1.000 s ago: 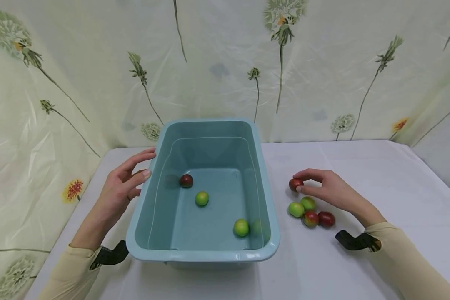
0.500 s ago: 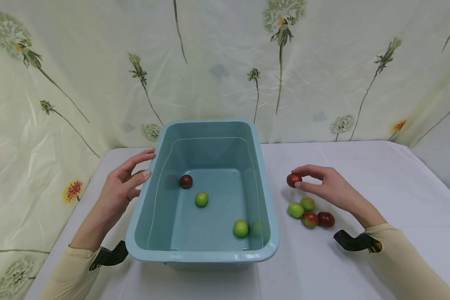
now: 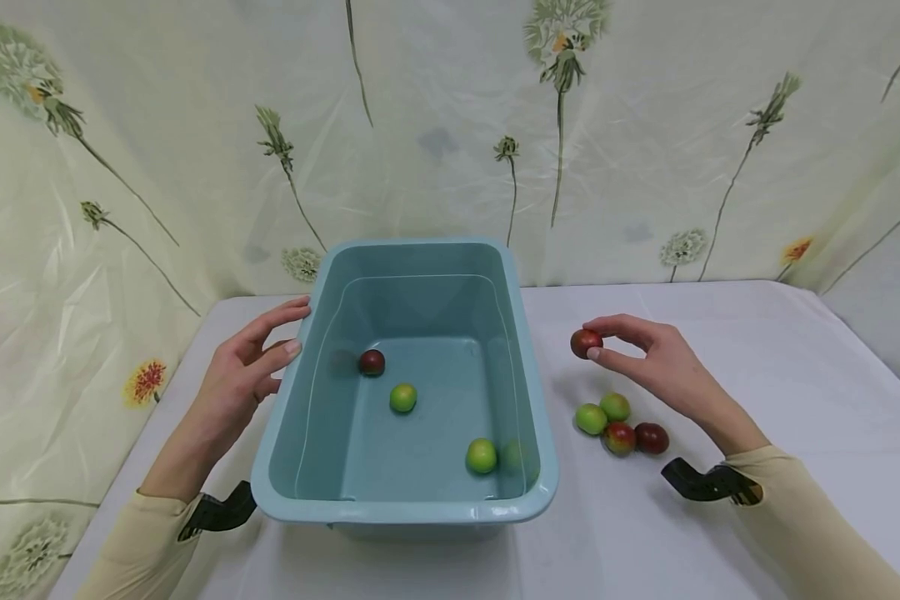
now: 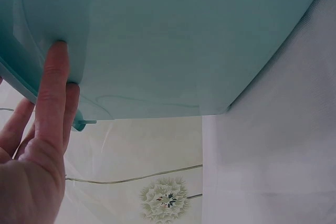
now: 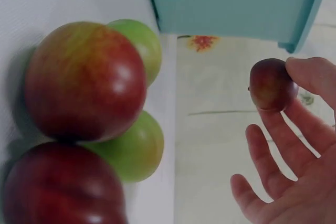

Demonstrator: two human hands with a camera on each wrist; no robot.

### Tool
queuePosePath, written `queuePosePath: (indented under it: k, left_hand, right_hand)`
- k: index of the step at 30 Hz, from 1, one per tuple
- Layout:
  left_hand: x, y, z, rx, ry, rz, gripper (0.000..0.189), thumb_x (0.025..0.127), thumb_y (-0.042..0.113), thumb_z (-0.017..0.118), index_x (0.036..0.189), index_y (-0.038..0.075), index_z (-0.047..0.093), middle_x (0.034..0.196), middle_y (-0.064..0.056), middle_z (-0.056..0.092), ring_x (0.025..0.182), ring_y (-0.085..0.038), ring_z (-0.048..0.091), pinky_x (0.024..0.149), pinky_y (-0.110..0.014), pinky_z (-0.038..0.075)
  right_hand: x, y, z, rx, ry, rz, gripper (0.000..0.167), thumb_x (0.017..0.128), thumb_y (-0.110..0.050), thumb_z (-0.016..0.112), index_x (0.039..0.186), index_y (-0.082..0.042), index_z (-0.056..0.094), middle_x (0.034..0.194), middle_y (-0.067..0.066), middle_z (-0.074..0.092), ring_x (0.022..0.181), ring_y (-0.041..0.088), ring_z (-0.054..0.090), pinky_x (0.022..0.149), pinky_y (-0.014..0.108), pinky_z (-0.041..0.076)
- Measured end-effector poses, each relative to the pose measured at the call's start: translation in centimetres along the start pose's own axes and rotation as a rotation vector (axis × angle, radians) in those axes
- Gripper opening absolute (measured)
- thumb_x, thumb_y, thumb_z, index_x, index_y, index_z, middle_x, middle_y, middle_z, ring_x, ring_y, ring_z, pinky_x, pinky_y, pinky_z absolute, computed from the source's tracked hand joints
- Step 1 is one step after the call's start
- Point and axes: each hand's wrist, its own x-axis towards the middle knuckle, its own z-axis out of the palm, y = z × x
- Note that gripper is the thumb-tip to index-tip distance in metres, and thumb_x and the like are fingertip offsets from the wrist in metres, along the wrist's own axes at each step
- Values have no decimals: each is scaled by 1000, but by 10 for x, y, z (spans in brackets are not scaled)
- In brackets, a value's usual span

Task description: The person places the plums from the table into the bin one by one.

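Note:
My right hand (image 3: pixel 656 362) pinches a dark red plum (image 3: pixel 586 343) between thumb and fingertips, above the table right of the blue plastic basin (image 3: pixel 536 417). In the right wrist view the held plum (image 5: pixel 273 85) is apart from the others, and the remaining fingers are spread. My left hand (image 3: pixel 240 375) rests against the basin's left rim; the left wrist view shows straight fingers (image 4: pixel 52 87) touching its outer wall. Inside the basin lie a dark red plum (image 3: pixel 372 362), a green plum (image 3: pixel 402 397) and another green plum (image 3: pixel 482 456).
Below my right hand, two green plums (image 3: pixel 591 419) and two red plums (image 3: pixel 652 438) sit close together on the white tablecloth (image 3: pixel 607 533). A flower-printed curtain (image 3: pixel 435 125) hangs behind the table and along its left side.
My right hand has lifted the dark red plum off the tablecloth, up and slightly toward the basin. My left hand and the basin stay where they were.

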Motion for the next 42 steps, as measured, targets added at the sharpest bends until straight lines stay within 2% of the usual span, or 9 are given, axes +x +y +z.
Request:
queuePosePath:
  k: [5, 10, 12, 26, 42]
  left_hand:
    - [0, 0, 0, 4, 0, 0, 39, 102, 14, 53, 140, 9, 52, 151, -5, 39, 105, -20, 64, 74, -40, 59]
    - [0, 0, 0, 7, -1, 2, 39, 102, 14, 53, 140, 9, 52, 151, -5, 39, 106, -21, 64, 74, -40, 59]
    - [0, 0, 0, 10, -1, 1, 39, 102, 15, 53, 140, 10, 52, 151, -4, 39, 106, -21, 64, 75, -40, 59]
    - [0, 0, -1, 28, 2, 6, 39, 102, 16, 53, 141, 11, 52, 151, -4, 39, 107, -21, 64, 75, -41, 58]
    - [0, -1, 0, 13, 1, 0, 39, 102, 15, 53, 140, 10, 52, 151, -5, 39, 107, -21, 64, 75, -41, 59]
  right_hand:
    - [0, -4, 1, 32, 28, 4, 38, 93, -26, 70, 128, -16, 63, 123, 2, 64, 129, 26, 49, 103, 58, 40]
    - [0, -7, 1, 35, 50, -5, 36, 94, -25, 70, 128, -17, 63, 121, -1, 65, 125, 19, 53, 100, 25, 44]
    - [1, -9, 1, 38, 54, -9, 35, 94, -25, 69, 128, -18, 63, 121, -1, 65, 124, 18, 54, 95, 16, 43]
    - [2, -24, -3, 105, 91, -4, 36, 94, -25, 69, 129, -16, 63, 124, 0, 64, 123, 15, 55, 93, 15, 44]
    - [8, -47, -8, 145, 121, -102, 36, 94, -17, 69, 129, -14, 63, 121, 3, 65, 119, 14, 57, 94, 17, 46]
